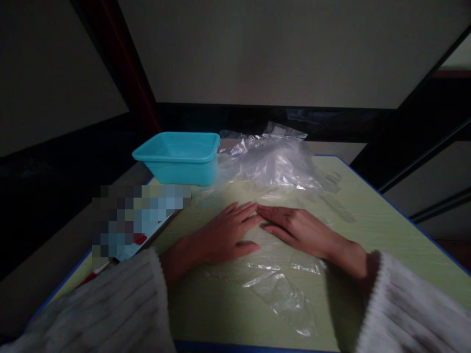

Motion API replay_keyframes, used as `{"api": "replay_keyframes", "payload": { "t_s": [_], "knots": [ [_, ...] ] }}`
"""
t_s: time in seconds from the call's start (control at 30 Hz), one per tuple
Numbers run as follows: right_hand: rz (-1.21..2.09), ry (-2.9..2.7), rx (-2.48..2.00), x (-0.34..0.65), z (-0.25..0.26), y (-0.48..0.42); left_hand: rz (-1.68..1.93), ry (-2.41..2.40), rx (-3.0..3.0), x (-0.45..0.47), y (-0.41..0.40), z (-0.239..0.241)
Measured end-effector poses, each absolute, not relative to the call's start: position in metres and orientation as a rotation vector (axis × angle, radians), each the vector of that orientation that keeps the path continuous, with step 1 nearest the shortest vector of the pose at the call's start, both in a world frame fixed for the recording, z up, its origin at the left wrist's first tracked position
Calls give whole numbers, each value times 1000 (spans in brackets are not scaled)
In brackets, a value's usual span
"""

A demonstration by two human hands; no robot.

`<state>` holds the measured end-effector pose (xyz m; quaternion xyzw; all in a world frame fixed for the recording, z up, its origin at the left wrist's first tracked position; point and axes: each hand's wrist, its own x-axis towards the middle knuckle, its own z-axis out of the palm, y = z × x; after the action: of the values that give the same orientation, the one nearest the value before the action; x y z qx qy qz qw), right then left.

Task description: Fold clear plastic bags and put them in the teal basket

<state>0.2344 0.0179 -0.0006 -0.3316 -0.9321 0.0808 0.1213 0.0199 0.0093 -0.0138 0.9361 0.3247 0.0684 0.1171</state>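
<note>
Both hands lie on a clear plastic bag (pixel 283 294) spread over the table. My left hand (pixel 230 233) rests flat on the film, its fingers stretched out and the thumb apart. From the other side my right hand (pixel 298 228) lies palm down with its fingers extended, and its fingertips meet those of the left hand. Neither hand grips anything that I can see. Just beyond the fingers sits a loose heap of clear plastic bags (pixel 279 164), crumpled and shiny.
A turquoise plastic basin (pixel 184 171) stands at the back left of the pale yellow-green table (pixel 386 230), which has a blue edge. A flat item (pixel 147 220), largely pixelated, lies along the left side. Behind the table rises a pale panel (pixel 257 54).
</note>
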Motion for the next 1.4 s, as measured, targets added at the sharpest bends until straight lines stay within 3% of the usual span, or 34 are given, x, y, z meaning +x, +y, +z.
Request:
{"api": "replay_keyframes", "payload": {
  "t_s": [0.57, 0.73, 0.97, 1.1, 1.4],
  "knots": [
    [159, -2606, -1465, 257, -19, 42, 34, 1069, 2700, 16, 12, -8],
    [186, -2547, -1312, 257, -13, 39, 161, 1099, 2733, 14, 13, -9],
    [655, -2644, -873, 242, 13, 5, 536, 962, 2785, 32, -9, -10],
    [752, -2794, -710, 238, 11, -7, 465, 871, 2724, 41, -22, -10],
    [830, -2906, -879, 235, 5, -8, 293, 891, 2739, 41, -25, -14]
  ]
}}
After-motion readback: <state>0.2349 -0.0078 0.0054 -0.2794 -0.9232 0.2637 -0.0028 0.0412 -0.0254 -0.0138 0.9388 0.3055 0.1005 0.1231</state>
